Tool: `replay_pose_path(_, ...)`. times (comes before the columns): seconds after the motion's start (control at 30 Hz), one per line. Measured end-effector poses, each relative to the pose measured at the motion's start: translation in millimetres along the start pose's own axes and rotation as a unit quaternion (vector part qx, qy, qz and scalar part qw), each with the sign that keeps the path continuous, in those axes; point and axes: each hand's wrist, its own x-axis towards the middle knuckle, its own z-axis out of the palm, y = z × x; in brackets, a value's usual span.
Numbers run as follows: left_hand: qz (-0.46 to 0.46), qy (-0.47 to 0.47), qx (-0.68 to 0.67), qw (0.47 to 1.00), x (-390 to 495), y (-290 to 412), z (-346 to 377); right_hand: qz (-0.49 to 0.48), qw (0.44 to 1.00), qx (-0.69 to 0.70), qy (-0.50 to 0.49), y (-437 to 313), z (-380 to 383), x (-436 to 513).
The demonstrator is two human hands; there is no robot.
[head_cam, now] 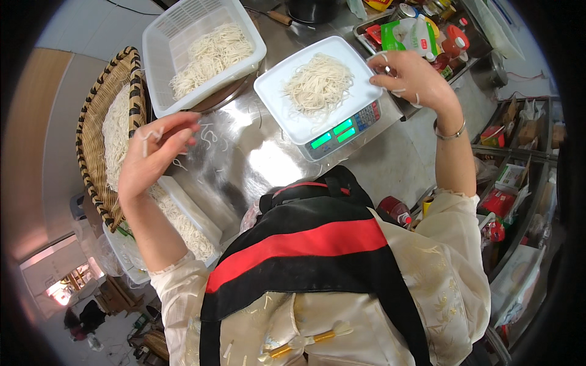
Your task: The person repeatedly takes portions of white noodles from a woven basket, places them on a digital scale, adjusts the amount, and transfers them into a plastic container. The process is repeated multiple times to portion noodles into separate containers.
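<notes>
My left hand hovers over the steel table with its fingers loosely bent and nothing in them. Bits of noodle cling to its back, and a few loose strands lie near its fingertips. My right hand, also with noodle scraps on it, is at the right rim of a white weighing tray. Whether its fingertips touch the rim I cannot tell. A heap of thin white noodles sits on the tray. Beneath it, the digital scale has lit green displays.
Noodles also fill a white plastic basket, a woven basket and a white tub on the left. A metal tray of packets and bottles stands at the back right. Shelves with boxes line the right side.
</notes>
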Motion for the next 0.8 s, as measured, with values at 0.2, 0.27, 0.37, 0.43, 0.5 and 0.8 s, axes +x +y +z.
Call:
replay_pose_path(0.2, 0.025, -0.065, 0.084, 0.994, 50, 12, 52, 0.04, 0.998, 0.035, -0.021, 34, 22, -24)
replay_pose_path(0.27, 0.047, -0.072, 0.109, 0.99, 67, 12, 72, 0.078, 0.993, 0.077, -0.039, 43, 29, -28)
replay_pose_path(0.37, 0.06, -0.095, 0.195, 0.974, 96, 7, 96, 0.038, 0.998, 0.048, -0.006, 54, 41, -33)
replay_pose_path(0.43, 0.076, -0.098, 0.223, 0.967, 111, 1, 112, 0.053, 0.996, 0.076, -0.008, 60, 50, -36)
replay_pose_path(0.5, 0.088, -0.093, 0.234, 0.964, 123, -4, 125, 0.053, 0.994, 0.094, -0.002, 65, 58, -38)
replay_pose_path(0.8, 0.085, -0.077, 0.126, 0.985, 105, -26, 129, -0.011, 0.996, 0.071, -0.046, 44, 90, -3)
